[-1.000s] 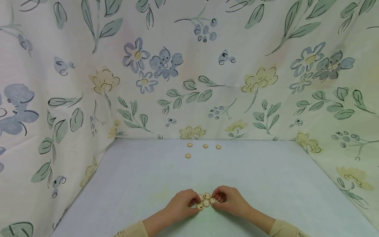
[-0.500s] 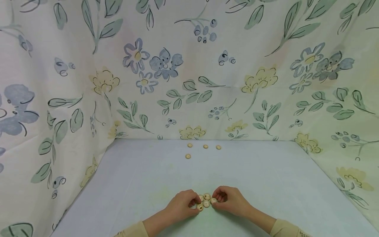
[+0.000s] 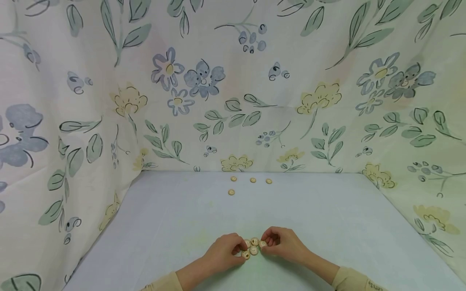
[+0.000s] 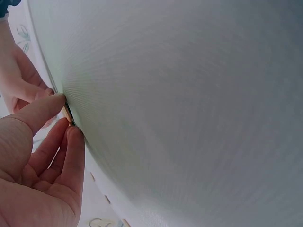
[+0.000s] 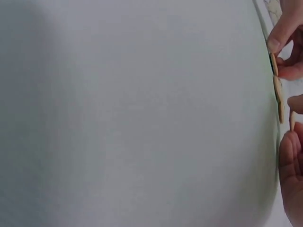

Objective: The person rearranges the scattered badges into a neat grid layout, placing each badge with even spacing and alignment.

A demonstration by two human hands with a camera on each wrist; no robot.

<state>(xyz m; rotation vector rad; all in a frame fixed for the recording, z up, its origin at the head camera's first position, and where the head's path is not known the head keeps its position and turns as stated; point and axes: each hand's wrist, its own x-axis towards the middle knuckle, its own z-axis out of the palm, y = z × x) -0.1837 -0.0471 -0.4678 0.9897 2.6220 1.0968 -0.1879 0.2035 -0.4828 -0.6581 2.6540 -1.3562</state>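
In the head view, several round wooden buttons lie close together in a cluster near the front of the table. My left hand (image 3: 226,251) pinches a button with a dark mark (image 3: 246,255) at the cluster's front left, between thumb and fingertips. The left wrist view shows a button's edge (image 4: 67,113) between those fingers. My right hand (image 3: 284,245) pinches another button (image 3: 263,244) at the cluster's right side. In the right wrist view that button (image 5: 292,121) stands a little off the table surface. Between the hands lie further buttons (image 3: 253,250); fingers partly cover one at the back left.
Towards the back of the pale table (image 3: 309,210) lie several more buttons, one of them (image 3: 231,192) nearer than the others. A floral cloth (image 3: 233,133) hangs behind the table and along both sides.
My right hand has shifted very slightly right with its button, which now sits a little farther from the middle button. The left hand stays in place.
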